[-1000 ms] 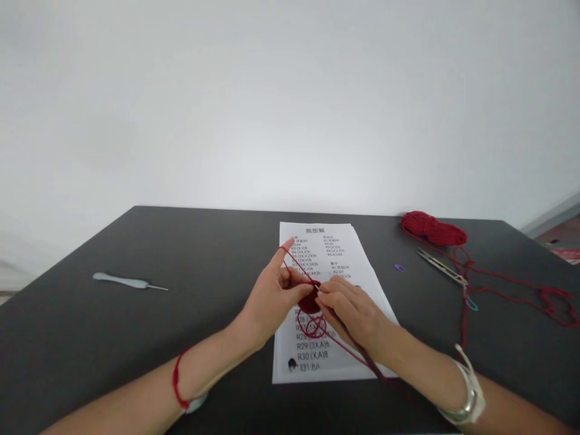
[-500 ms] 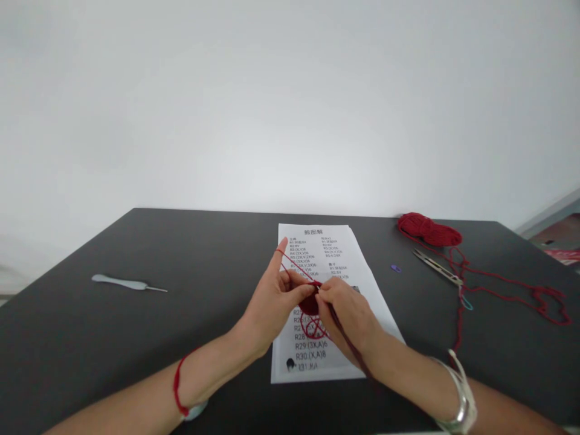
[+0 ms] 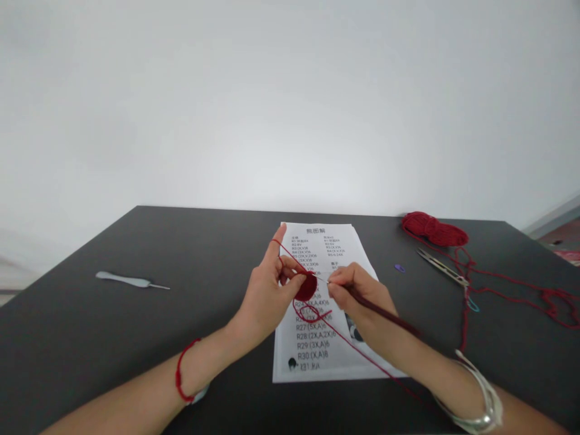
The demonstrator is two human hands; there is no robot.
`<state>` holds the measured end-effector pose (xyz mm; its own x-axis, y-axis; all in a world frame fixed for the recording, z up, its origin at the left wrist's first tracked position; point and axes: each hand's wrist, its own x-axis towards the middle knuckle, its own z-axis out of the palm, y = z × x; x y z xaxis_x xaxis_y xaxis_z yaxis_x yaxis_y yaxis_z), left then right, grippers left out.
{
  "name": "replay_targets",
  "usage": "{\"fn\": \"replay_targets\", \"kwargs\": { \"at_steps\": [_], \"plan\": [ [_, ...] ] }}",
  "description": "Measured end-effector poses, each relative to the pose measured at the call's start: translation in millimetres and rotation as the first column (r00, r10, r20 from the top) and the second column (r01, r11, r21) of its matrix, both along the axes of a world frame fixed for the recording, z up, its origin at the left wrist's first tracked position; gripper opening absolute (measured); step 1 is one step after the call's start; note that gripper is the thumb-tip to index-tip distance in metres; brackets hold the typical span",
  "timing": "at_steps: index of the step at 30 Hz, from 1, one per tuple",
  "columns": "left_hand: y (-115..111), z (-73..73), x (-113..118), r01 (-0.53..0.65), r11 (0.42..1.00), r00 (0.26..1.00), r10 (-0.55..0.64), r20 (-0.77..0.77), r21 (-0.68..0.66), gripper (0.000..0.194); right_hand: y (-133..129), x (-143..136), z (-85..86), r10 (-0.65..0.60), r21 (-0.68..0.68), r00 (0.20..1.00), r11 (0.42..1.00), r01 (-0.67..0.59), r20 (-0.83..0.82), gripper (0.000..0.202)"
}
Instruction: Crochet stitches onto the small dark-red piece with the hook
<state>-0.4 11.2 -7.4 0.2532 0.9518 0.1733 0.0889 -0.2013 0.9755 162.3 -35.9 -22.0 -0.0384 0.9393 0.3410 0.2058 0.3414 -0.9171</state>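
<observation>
A small red crocheted piece is pinched between the thumb and fingers of the left hand, above a printed sheet. A strand of red yarn is carried over the raised left index finger and drawn down to the piece's upper edge. A slender hook with a dark red handle is gripped by the right hand, its metal shank directed at that same edge (whether a loop is caught on the tip cannot be told). Were the hook pulled too far back, a live stitch might be dropped; were the finger lowered, tension would probably be lost. Beneath the piece, loose yarn loops are seen, from which a strand is led toward the right forearm; a snag or tangle could be caused there by a sweep of the wrist. Farther right, a red skein, metal snips and a purple marker are seen; at far left, a pale-handled hook is laid on the dark table.
</observation>
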Motion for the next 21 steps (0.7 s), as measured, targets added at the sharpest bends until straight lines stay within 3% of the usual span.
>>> {"fn": "replay_targets", "kwargs": {
  "at_steps": [2, 4, 6, 9, 13, 16, 18, 21],
  "plan": [
    [1, -1.4, -1, -0.002, 0.998, 0.999, 0.005, -0.053, 0.06, 0.083, -1, 5, -0.2, -0.004, 0.265, 0.942, 0.96, -0.091, 0.336, 0.014],
    [1, -1.1, -1, -0.001, 0.994, 0.996, 0.011, -0.092, 0.111, 0.08, -1, 10, 2.2, -0.038, 0.444, 0.819, 0.854, -0.27, 0.572, 0.017],
    [0, 0.8, -1, 0.014, 0.99, 0.991, 0.005, -0.13, 0.142, 0.077, 0, 13, 6.4, -0.072, 0.49, 0.726, 0.782, -0.385, 0.684, 0.018],
    [-4, 4.7, 0, 0.03, 0.988, 0.984, -0.002, -0.179, 0.153, 0.073, -2, 15, 10.5, -0.022, 0.451, 0.754, 0.812, -0.37, 0.657, 0.019],
    [-6, 7.3, -1, 0.019, 0.989, 0.991, 0.001, -0.137, 0.145, 0.066, -4, 15, 8.4, 0.08, 0.217, 0.937, 0.963, -0.161, 0.34, 0.014],
    [-4, 6.8, -2, 0.033, 0.995, 0.997, -0.027, -0.067, 0.092, 0.065, 1, 14, 6.2, 0.081, -0.043, 0.995, 0.996, -0.083, -0.054, 0.011],
    [-4, 6.7, -2, 0.058, 0.998, 0.998, -0.058, 0.006, 0.02, 0.069, 6, 13, 6.0, 0.113, -0.159, 0.929, 0.971, -0.179, -0.353, 0.013],
    [-9, 8.9, 3, 0.082, 0.994, 0.987, -0.072, 0.147, -0.066, 0.074, 12, 8, 6.9, 0.124, -0.222, 0.732, 0.908, -0.356, -0.67, 0.016]
  ]
}}
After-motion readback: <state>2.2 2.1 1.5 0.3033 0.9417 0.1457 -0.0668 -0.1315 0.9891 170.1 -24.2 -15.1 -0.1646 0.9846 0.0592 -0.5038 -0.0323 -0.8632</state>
